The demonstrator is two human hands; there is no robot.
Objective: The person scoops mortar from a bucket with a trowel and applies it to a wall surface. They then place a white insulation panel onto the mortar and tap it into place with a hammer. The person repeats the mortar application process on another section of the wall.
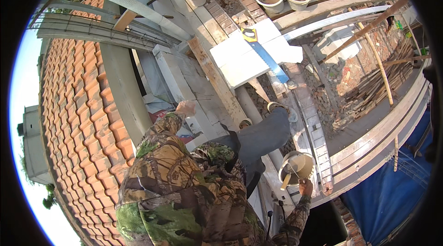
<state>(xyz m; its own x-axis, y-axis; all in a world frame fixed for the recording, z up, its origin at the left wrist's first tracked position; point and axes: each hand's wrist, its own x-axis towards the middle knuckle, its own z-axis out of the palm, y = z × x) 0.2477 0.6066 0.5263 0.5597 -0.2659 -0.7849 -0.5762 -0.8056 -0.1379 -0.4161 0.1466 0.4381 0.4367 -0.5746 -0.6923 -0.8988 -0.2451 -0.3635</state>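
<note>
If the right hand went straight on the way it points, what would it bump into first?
Likely the round, pale plastic bucket; the right hand is at its rim, though depth is unclear.

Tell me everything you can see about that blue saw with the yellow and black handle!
The long handsaw has a flat blue blade that looks like metal and a yellow-and-black loop handle, perhaps plastic. It lies across smooth white blocks, handle at the far end, blade slanting rightward toward the camera, its tip reaching past the blocks' near edge. Nobody is touching it. Its teeth are too small to make out.
</note>
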